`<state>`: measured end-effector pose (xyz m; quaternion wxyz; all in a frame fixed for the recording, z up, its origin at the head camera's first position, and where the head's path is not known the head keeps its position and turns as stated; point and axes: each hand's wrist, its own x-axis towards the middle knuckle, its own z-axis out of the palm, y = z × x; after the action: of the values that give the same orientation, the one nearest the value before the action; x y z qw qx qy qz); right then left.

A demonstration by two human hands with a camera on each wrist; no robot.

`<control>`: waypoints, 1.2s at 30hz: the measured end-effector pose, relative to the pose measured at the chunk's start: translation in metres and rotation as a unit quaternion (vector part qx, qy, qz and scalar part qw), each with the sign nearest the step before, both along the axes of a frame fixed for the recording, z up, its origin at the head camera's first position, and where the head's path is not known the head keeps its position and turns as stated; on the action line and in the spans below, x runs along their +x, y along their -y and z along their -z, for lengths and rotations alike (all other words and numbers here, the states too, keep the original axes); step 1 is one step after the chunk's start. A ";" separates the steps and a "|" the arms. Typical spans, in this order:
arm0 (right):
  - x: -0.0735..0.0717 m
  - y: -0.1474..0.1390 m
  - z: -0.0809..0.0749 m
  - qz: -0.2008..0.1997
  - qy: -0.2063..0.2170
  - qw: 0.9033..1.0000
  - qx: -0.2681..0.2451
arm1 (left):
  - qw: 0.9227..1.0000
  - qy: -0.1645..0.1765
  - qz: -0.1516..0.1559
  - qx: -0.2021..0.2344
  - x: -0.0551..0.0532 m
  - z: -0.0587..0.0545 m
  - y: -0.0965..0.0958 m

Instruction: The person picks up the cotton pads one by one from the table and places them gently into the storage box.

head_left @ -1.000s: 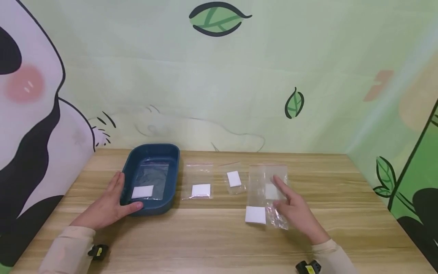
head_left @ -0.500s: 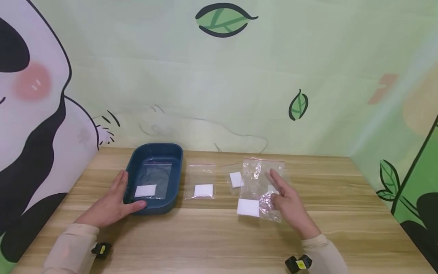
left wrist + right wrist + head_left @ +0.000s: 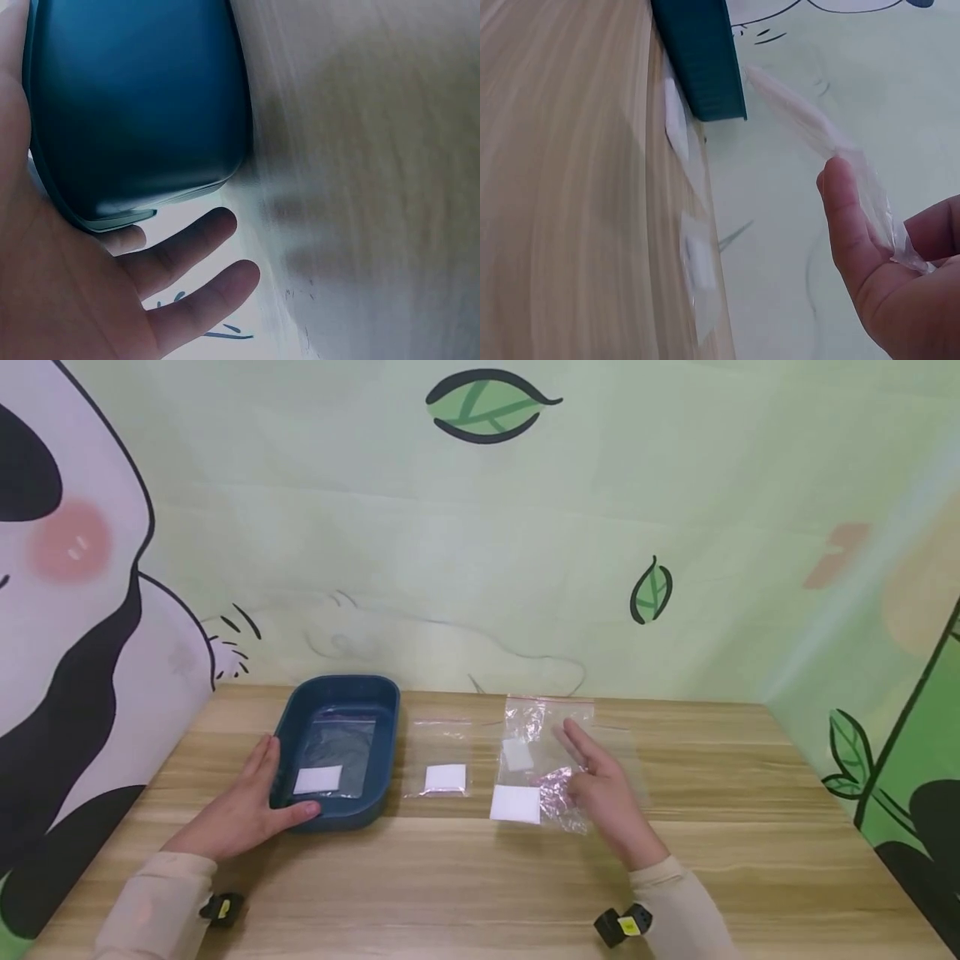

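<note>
My left hand (image 3: pixel 236 810) lies at the near left corner of a dark blue tray (image 3: pixel 386 777), fingers straight along its side and thumb at the near rim. The left wrist view shows two fingers standing off the tray's wall. Inside the tray is a clear zip bag (image 3: pixel 356 756) with a white label. With thumb and fingers my right hand (image 3: pixel 611 802) pinches another clear zip bag (image 3: pixel 540 722), which has a white label (image 3: pixel 515 805) at its lower left. That bag is raised above the table in the right wrist view, its film (image 3: pixel 874 199) slanting up from the fingers.
Right of the tray lies a labelled zip bag (image 3: pixel 442 745) on the wooden table (image 3: pixel 420 885). A smaller bag's white label (image 3: pixel 517 754) shows through the held bag. Another clear bag (image 3: pixel 626 756) lies partly behind my right hand. A printed backdrop (image 3: pixel 450 527) stands behind the table.
My right hand has lifted the rightmost labelled bag and carried it left, over the smaller bag. My left hand has stayed at the tray's corner.
</note>
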<state>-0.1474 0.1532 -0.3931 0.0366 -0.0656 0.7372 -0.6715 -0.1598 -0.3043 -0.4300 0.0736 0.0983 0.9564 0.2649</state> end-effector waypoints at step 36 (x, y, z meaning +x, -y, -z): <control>-0.035 0.103 -0.006 -0.075 0.058 0.980 -0.175 | 1.000 -0.007 -0.005 0.001 -0.001 0.001 0.000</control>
<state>-0.1827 0.0507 -0.3871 0.1173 -0.0867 0.5975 -0.7885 -0.1604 -0.3046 -0.4313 0.0652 0.0953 0.9571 0.2657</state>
